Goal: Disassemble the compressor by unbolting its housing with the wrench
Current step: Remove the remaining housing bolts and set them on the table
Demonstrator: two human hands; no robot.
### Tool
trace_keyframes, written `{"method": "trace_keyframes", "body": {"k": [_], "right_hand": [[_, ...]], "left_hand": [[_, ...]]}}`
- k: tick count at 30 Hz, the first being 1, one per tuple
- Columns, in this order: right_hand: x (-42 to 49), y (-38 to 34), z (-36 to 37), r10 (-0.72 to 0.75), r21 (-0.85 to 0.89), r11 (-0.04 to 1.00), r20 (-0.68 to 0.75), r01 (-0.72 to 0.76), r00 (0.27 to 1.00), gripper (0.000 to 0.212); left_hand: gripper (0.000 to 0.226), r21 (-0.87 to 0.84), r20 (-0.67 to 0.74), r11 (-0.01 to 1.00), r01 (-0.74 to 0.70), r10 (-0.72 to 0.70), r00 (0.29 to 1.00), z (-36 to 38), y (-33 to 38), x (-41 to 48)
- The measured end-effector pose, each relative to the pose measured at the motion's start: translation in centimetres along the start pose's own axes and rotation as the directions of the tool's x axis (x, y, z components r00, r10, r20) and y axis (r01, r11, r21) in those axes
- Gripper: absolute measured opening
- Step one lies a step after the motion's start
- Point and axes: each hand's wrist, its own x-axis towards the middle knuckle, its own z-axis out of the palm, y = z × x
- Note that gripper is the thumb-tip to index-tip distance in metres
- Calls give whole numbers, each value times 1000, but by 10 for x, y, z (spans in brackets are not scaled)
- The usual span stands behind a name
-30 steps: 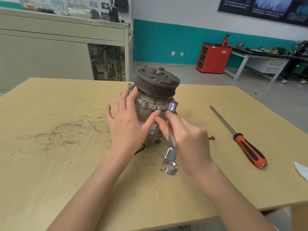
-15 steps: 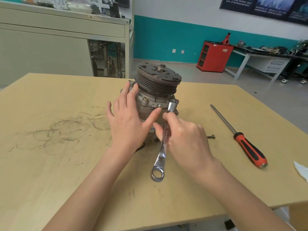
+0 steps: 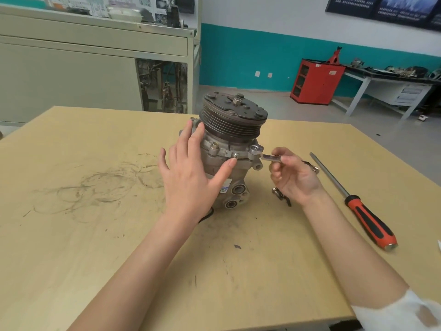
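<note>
Compressor (image 3: 229, 149) at frame centre: brace it with the spread left hand (image 3: 191, 173) while the right hand (image 3: 293, 174), pinching the wrench (image 3: 272, 158), seats it squarely before pulling.

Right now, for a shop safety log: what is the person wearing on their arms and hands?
No gloves: the left hand and right hand are bare, as are both forearms. A white sleeve with a greyish smudge shows near the right elbow.

Left hand (image 3: 188, 177) rests on compressor (image 3: 230, 126), right hand (image 3: 296, 179) grips wrench (image 3: 270, 158)
</note>
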Motion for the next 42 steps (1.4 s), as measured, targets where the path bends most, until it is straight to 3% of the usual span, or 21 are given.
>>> {"method": "trace_keyframes", "body": {"k": [7, 12, 14, 15, 16, 18, 20, 21, 22, 24, 25, 26, 33, 38, 42], "right_hand": [[36, 3, -12, 101, 100, 987, 210, -124, 973, 31], [20, -14, 0, -23, 156, 988, 115, 5, 993, 28], [6, -28, 14, -111, 7, 994, -19, 111, 994, 20], [-3, -35, 22, -170, -128, 979, -65, 161, 983, 9], [-13, -41, 31, -243, -271, 939, -93, 210, 966, 13], [-35, -47, 53, -385, -536, 796, -94, 279, 918, 25], [-52, -44, 81, -538, -760, 575, -71, 304, 840, 25], [-58, -39, 95, -617, -870, 405, -32, 282, 786, 27], [-60, -32, 105, -688, -957, 168, 59, 238, 723, 31], [-59, -13, 121, -701, -945, -306, 307, 118, 644, 38], [-57, -3, 126, -671, -898, -435, 376, 71, 639, 38], [-56, 5, 129, -651, -867, -497, 397, 32, 647, 36], [-49, 39, 136, -705, -830, -537, 343, -152, 620, 24], [-53, 34, 128, -750, -844, -518, 372, -136, 547, 29], [-51, 36, 129, -745, -869, -477, 320, -132, 585, 30]], "left_hand": [[85, 10, -10, 1000, -3, 3, 1000, 0, -1, 0], [85, 8, -12, 1000, -1, 1, 1000, 0, 0, 0], [85, 9, -13, 1000, 0, 0, 1000, 0, 0, 0], [84, 10, -13, 1000, 1, -1, 1000, 0, 0, 0], [84, 8, -12, 1000, 1, -1, 1000, 0, 0, 0], [84, 3, -10, 1000, -1, 1, 1000, 0, 0, -1], [84, 6, -9, 1000, -3, 3, 1000, 0, -1, -1], [84, 12, -6, 1000, -3, 3, 1000, 0, -1, -1], [84, 18, -3, 1000, -3, 3, 1000, 0, -1, -1], [85, 30, 0, 1000, -3, 3, 1000, 0, -1, -1], [86, 34, 6, 999, -2, 1, 1000, 0, -1, -1], [86, 37, 15, 999, 0, -1, 1000, 0, -1, -1], [86, 32, 15, 999, 5, -6, 1000, 1, 0, -1], [86, 45, 10, 999, -6, 5, 1000, 0, 0, 0], [86, 33, 6, 999, -1, 1, 1000, 1, 0, -1]]}}
